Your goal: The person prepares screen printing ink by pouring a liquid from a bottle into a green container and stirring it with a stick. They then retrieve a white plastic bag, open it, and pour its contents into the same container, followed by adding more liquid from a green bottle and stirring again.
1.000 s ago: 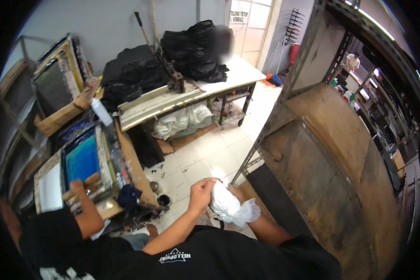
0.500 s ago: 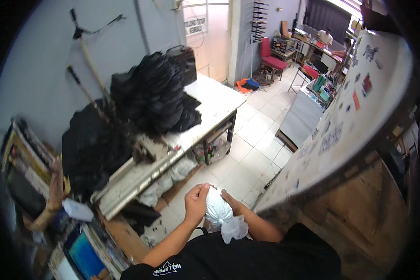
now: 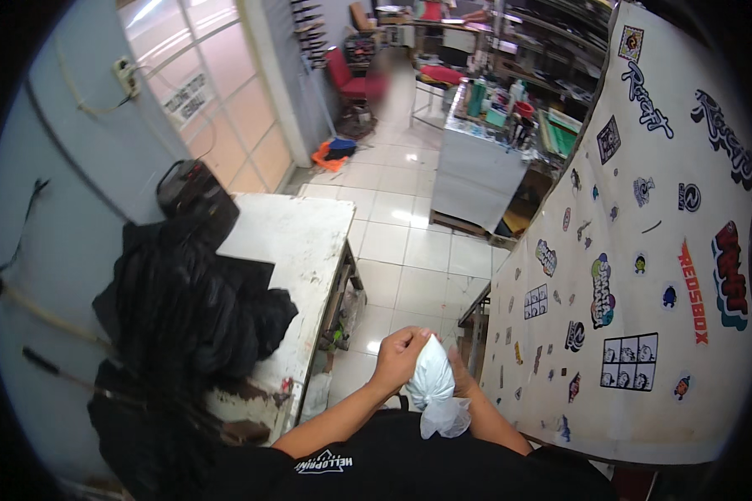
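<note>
A tied plastic bag (image 3: 432, 371) packed with a pale, bluish-white filling is held in front of my chest, its loose clear neck hanging toward me below the gathered tie. Bent fingers of my left hand (image 3: 399, 355) grip the bag's far left end. On the other side my right hand (image 3: 461, 373) rests along the bag's right flank, with its thumb side showing. The bag hides most of the right fingers.
To my left stands a white worktable (image 3: 297, 242) bearing a heap of black cloth (image 3: 184, 301) and a dark box (image 3: 197, 197). A sticker-covered board (image 3: 593, 292) slants up at my right. Farther off are a white cabinet (image 3: 476, 171) and a red chair (image 3: 347, 79).
My view has swung to the right and moved forward between the table and the board. Both hands still hold the bag close to my body.
</note>
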Demonstrator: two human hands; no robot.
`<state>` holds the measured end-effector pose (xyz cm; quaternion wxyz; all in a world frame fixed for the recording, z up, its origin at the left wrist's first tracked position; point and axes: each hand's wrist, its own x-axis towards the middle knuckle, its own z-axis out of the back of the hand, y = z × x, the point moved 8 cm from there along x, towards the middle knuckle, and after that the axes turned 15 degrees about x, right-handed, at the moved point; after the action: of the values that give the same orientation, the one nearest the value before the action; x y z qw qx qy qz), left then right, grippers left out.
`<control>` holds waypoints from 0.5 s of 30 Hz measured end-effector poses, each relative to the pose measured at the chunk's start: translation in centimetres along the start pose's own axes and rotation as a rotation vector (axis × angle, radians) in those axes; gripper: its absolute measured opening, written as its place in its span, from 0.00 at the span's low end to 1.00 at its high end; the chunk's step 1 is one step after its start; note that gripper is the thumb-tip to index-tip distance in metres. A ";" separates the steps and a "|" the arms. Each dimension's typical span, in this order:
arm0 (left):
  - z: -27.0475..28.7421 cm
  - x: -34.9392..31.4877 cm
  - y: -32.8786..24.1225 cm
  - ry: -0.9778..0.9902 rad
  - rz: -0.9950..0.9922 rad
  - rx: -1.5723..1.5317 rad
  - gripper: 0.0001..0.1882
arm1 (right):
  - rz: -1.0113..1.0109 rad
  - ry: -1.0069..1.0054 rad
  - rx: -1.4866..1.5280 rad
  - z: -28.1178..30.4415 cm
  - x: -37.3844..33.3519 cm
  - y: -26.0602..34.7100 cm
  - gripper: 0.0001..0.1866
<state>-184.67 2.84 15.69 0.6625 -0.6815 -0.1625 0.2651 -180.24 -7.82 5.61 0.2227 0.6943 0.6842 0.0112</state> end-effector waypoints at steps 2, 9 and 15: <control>-0.4 3.4 1.1 0.098 0.025 -0.140 0.13 | 0.103 0.007 0.047 1.2 1.7 1.8 0.52; 0.4 14.5 -2.7 0.257 -0.035 -0.172 0.12 | 0.231 -0.022 -0.067 2.2 7.9 10.4 0.48; 3.2 27.1 -2.5 0.173 -0.051 -0.141 0.12 | 0.271 -0.153 -0.126 5.9 18.1 18.4 0.43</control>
<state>-164.37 21.13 14.29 0.6310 -0.7424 -0.1403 0.1762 -159.85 8.37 1.03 0.3138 0.7636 0.5635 0.0313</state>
